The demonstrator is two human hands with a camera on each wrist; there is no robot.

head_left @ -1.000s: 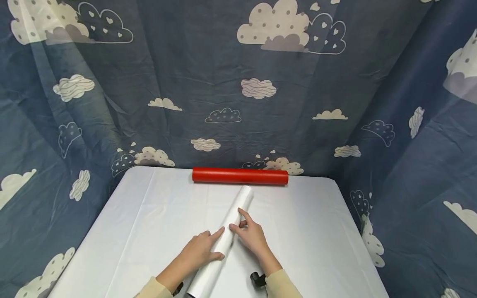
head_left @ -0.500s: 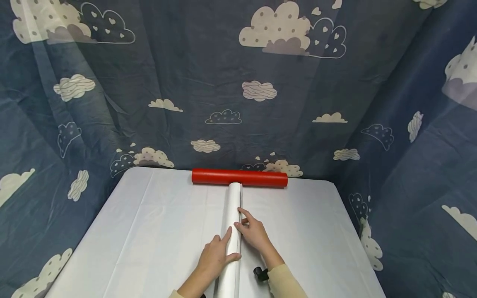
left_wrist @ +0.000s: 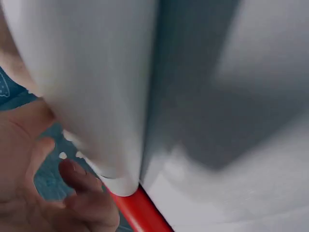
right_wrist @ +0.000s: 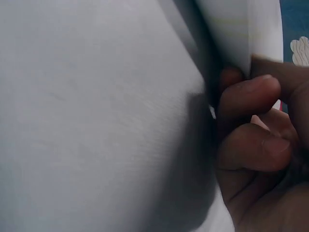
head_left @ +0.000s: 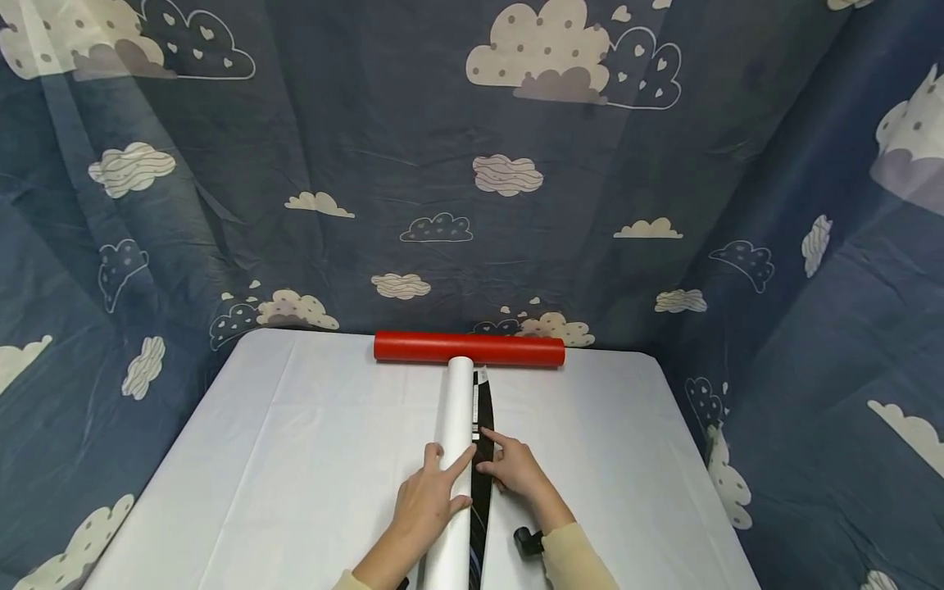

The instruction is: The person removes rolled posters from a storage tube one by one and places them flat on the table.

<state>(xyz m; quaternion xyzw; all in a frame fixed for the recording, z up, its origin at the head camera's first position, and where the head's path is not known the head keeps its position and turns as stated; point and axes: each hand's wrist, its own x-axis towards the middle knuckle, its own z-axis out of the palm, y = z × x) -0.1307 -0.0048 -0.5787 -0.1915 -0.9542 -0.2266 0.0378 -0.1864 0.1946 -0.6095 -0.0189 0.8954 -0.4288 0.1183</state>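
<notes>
A white rolled poster (head_left: 459,410) lies lengthwise on the table, pointing away from me. Along its right side a loose strip shows a black printed inner face (head_left: 481,500) with small white markings near the far end. From the left, my left hand (head_left: 424,504) holds the roll, index finger and thumb laid over its top. My right hand (head_left: 519,471) pinches the free edge at the right. In the right wrist view, curled fingers (right_wrist: 251,96) meet the sheet's edge. The left wrist view shows the roll (left_wrist: 96,96) close up, with another hand (left_wrist: 29,159) beyond it.
A red cylinder (head_left: 413,347) lies crosswise at the table's back edge, just beyond the poster's far end. The white tabletop (head_left: 317,459) extends on both sides. A dark blue cloud-patterned curtain (head_left: 354,164) encloses the back and sides. A black device (head_left: 527,541) sits at my right wrist.
The poster has turned from a slant to pointing straight away from me. Its right edge has been drawn out rightward, baring the black inner face. My left hand has shifted right with it.
</notes>
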